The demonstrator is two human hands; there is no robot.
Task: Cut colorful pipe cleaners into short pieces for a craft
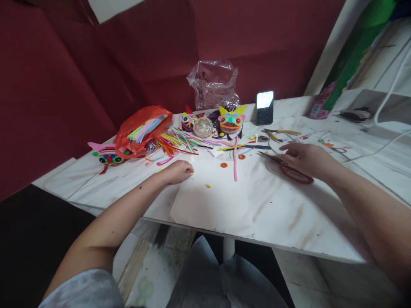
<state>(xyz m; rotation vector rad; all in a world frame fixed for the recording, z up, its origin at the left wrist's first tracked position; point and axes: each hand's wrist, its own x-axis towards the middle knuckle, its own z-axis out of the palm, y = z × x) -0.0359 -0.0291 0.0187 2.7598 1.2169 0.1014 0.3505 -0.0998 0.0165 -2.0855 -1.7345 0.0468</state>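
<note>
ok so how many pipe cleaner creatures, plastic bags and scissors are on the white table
colourful pipe-cleaner creatures: 3
plastic bags, one red, one clear: 2
red-handled metal scissors: 1
total: 6

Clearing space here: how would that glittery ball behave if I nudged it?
The glittery ball looks round, so it would probably roll, though the pipe cleaners beside it might stop it. It seems translucent, so it is likely light.
</note>
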